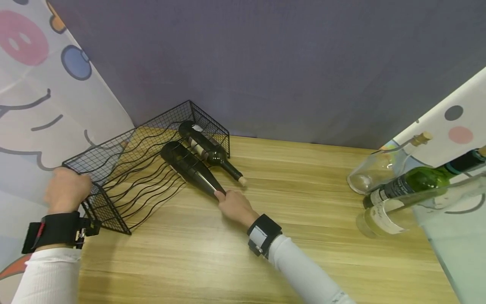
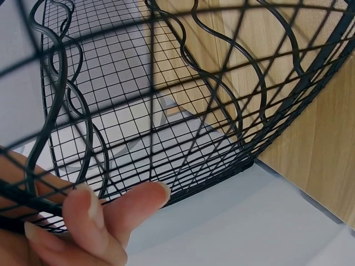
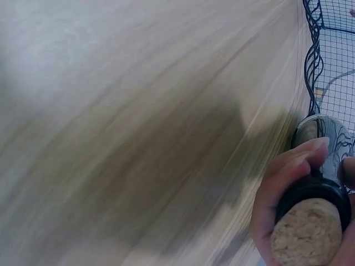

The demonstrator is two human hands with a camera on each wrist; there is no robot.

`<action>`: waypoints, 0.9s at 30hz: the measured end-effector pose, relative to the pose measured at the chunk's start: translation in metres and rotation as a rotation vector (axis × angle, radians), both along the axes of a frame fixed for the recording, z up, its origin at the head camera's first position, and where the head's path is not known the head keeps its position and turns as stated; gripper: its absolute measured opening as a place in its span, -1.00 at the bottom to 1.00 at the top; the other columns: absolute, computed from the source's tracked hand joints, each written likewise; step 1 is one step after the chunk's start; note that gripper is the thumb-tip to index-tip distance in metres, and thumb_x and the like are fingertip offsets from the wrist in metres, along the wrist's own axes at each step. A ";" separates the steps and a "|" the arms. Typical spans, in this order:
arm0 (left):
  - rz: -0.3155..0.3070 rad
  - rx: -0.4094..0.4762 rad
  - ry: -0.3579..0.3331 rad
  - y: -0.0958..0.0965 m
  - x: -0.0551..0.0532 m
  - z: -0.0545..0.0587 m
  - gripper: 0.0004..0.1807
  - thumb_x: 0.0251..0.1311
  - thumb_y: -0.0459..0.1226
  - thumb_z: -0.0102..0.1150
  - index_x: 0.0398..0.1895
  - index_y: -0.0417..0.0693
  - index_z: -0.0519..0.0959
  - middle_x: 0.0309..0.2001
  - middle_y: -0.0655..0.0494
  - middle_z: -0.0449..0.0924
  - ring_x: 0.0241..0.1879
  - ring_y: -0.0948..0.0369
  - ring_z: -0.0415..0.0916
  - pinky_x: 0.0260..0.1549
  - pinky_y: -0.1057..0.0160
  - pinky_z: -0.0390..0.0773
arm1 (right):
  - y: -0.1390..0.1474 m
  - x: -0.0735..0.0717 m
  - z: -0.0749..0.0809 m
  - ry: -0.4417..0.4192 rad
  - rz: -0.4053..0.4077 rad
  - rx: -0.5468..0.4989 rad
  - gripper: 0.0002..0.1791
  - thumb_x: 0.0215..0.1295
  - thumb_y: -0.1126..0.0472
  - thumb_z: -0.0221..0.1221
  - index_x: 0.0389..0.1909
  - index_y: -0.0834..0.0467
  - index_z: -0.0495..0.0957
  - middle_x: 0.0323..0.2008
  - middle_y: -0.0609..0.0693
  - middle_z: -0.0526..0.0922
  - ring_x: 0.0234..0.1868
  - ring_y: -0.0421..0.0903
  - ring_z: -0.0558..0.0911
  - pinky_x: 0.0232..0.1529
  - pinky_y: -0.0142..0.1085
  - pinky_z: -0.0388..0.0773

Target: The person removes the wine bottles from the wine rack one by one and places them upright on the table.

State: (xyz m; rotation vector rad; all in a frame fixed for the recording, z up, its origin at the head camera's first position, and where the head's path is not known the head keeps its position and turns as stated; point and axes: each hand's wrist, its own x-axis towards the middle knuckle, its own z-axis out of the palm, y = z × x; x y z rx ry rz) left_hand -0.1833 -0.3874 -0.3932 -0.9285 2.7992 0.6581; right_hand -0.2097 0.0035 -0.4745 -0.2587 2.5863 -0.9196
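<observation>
A black wire wine rack point(image 1: 114, 211) with wavy rungs stands at the left of the wooden table. My left hand point(image 1: 68, 190) grips its near left corner; in the left wrist view the fingers point(image 2: 136, 208) curl round the rack's wire edge. My right hand point(image 1: 237, 207) holds a dark wine bottle point(image 1: 193, 171) by its neck, the bottle's base lying over the rack's rungs. A cork point(image 3: 307, 235) in that bottle's mouth shows in the right wrist view. Beside it, a second dark bottle point(image 1: 214, 154) lies in the rack's far end, its corked neck pointing out.
On the table's right side are a clear corked bottle point(image 1: 373, 169), a green bottle point(image 1: 421, 181) and a clear labelled bottle point(image 1: 391, 215). A grey wall point(image 1: 265, 76) rises behind the wooden tabletop point(image 1: 303, 181), and patterned sheets point(image 1: 30, 84) flank it.
</observation>
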 end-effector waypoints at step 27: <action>-0.001 -0.002 -0.001 0.000 0.001 0.001 -0.31 0.32 -0.20 -0.31 0.19 -0.81 0.07 -0.08 -0.67 0.31 -0.18 -0.39 0.41 -0.38 -0.19 0.43 | 0.037 0.007 0.003 -0.003 0.085 -0.037 -0.39 0.51 -0.20 -0.18 -0.32 0.27 0.54 -0.47 0.10 0.52 -0.45 -0.03 0.50 -0.38 -0.21 0.45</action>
